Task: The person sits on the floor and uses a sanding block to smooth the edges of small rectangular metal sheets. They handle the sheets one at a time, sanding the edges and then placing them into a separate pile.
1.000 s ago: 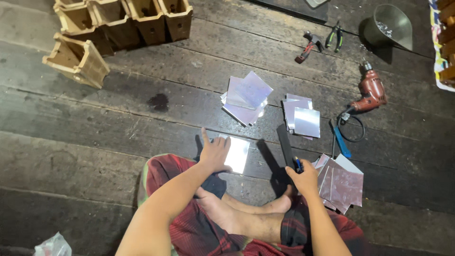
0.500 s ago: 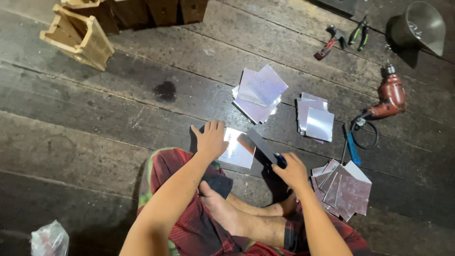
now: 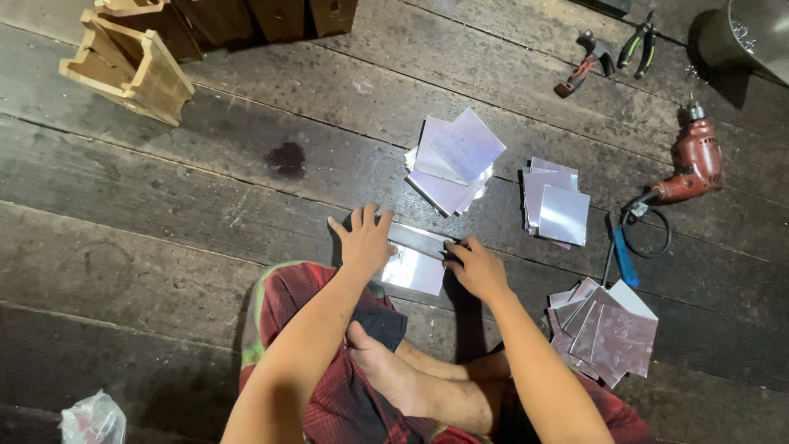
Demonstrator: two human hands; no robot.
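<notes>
My left hand (image 3: 364,239) lies flat with spread fingers on one end of a dark straight bar (image 3: 419,238) laid across a shiny square metal sheet (image 3: 413,268) on the plank floor in front of my crossed legs. My right hand (image 3: 477,266) grips the bar's right end, fingers closed around a dark handle there. The sheet's lower half shows between both hands.
A pile of shiny square sheets (image 3: 454,161) and a smaller pile (image 3: 556,207) lie beyond the hands; a reddish pile (image 3: 606,329) lies at the right. A red drill (image 3: 692,164), blue-handled tool (image 3: 625,256), pliers (image 3: 612,53), metal bucket (image 3: 752,33) and wooden boxes (image 3: 131,62) surround them.
The long bar swung from pointing away beside my right hand to lying crosswise over the sheet. My left hand moved onto its left end. The view shifted slightly.
</notes>
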